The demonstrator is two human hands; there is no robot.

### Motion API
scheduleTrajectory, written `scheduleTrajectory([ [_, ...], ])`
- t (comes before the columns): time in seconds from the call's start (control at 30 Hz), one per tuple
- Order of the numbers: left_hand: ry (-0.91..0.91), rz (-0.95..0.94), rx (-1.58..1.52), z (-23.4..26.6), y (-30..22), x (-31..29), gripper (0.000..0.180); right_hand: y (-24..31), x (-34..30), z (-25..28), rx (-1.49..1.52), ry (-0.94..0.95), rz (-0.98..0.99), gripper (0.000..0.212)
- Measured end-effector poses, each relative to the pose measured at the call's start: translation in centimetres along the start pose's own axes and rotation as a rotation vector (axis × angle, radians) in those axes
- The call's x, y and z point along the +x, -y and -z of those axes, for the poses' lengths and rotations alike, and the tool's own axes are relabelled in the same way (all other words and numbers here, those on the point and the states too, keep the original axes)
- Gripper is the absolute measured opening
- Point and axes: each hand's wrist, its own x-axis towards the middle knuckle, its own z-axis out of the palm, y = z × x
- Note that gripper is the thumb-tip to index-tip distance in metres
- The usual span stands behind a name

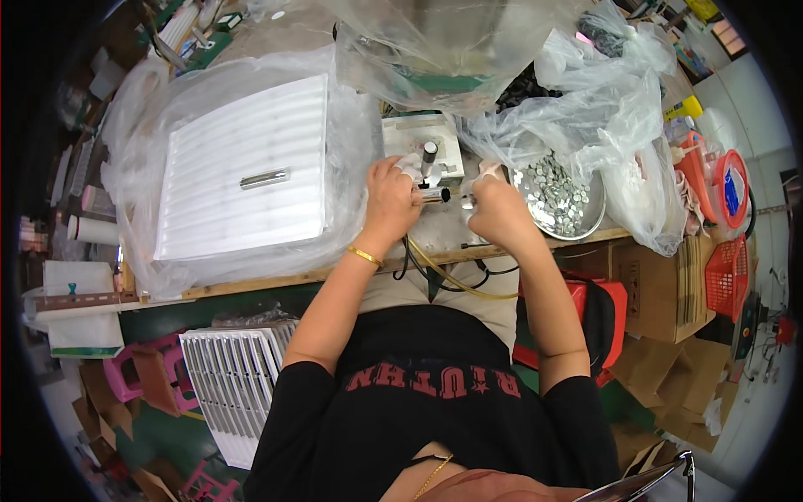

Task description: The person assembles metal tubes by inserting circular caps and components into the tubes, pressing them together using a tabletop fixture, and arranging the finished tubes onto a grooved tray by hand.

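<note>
My left hand (pixel 390 201) is closed around a short shiny metal tube (pixel 434 195), whose end points to the right. My right hand (pixel 499 211) pinches a small shiny metal piece (pixel 467 202), a little apart from the tube's end. Whitish coverings show on fingers of both hands. Just beyond them stands a small bench fixture (pixel 452 159) with a pale base and an upright dark post with a bright top (pixel 430 151). Close to my right hand is a round metal bowl (pixel 599 219) holding many small silvery pieces (pixel 562 197).
A white ribbed tray (pixel 242 213) with one silver tube (pixel 264 179) lies on plastic sheeting at left. Clear plastic bags (pixel 619 109) crowd the right and far side. Filled trays (pixel 230 376) stand below the bench edge at left; cardboard boxes (pixel 657 284) stand at right.
</note>
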Motion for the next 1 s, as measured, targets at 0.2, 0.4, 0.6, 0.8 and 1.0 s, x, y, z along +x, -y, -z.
scheduleTrajectory([
  [0.2,-0.022,-0.015,-0.011,0.1,-0.1,-0.3,0.021,-1.1,-0.7,-2.5,0.097,0.027,-0.059,0.032],
  [0.4,-0.035,-0.029,-0.012,0.2,-0.4,-0.4,0.021,-0.3,0.7,-1.7,0.791,-0.387,0.068,0.029],
  [0.6,-0.027,-0.011,-0.005,0.2,-0.7,-0.3,0.020,2.9,3.6,0.5,0.720,-0.484,0.294,0.027],
  [0.8,-0.030,0.002,-0.028,0.3,-0.5,-0.6,0.018,3.7,3.4,1.4,0.373,-0.498,0.330,0.027],
  [1.0,-0.001,-0.012,0.010,0.4,-0.7,-0.5,0.016,2.9,3.9,0.8,0.395,-0.486,0.319,0.028],
])
